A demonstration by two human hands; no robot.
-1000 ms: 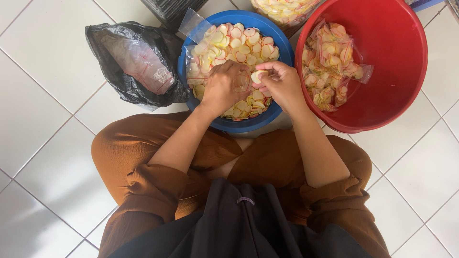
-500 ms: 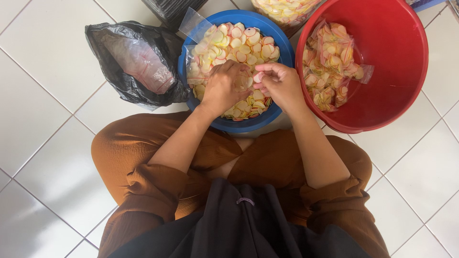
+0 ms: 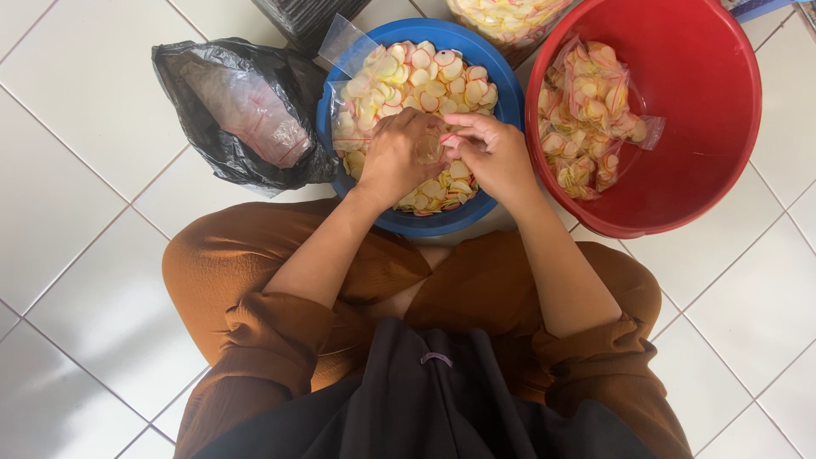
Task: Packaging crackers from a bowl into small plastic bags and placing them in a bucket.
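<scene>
Head view: a person sits cross-legged on a white tiled floor [image 3: 76,195], both hands working over a round blue plastic basin [image 3: 501,85] of thin pale crackers with pink rims [image 3: 425,81].

Since the earlier frames little has changed; the hands stay together at the basin's middle. The left hand [image 3: 399,157] is curled over the crackers, the right hand [image 3: 493,153] pinching a small clear plastic bag [image 3: 427,149] between fingertips. A red plastic tub [image 3: 705,110] at right holds filled clear bags [image 3: 586,119]; a crumpled black plastic bag [image 3: 229,93] lies left. Brown-clad knees crowd the basin's near edge.
</scene>
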